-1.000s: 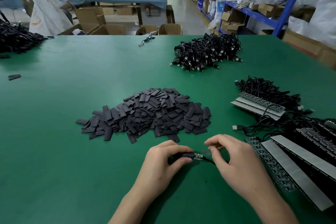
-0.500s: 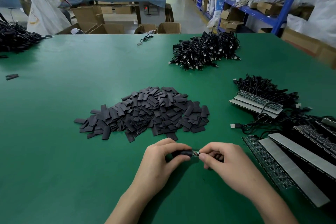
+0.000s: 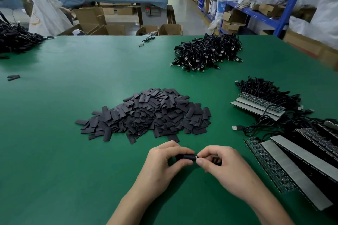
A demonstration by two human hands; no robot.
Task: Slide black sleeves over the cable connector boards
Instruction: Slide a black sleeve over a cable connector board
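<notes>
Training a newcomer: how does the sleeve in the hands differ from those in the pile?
The held sleeve looks rounded; the pile sleeves lie flat. The left hand grips the held sleeve, the right hand pinches the connector board at its end; the pile sleeves lie untouched. Both are black.

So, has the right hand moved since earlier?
Yes. Against the sleeve pile, the right hand shifted left, up to the sleeve held by the left hand.

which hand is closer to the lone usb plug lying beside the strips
Right. The right hand is a little nearer the person than the usb plug; the left hand lies farther left.
</notes>
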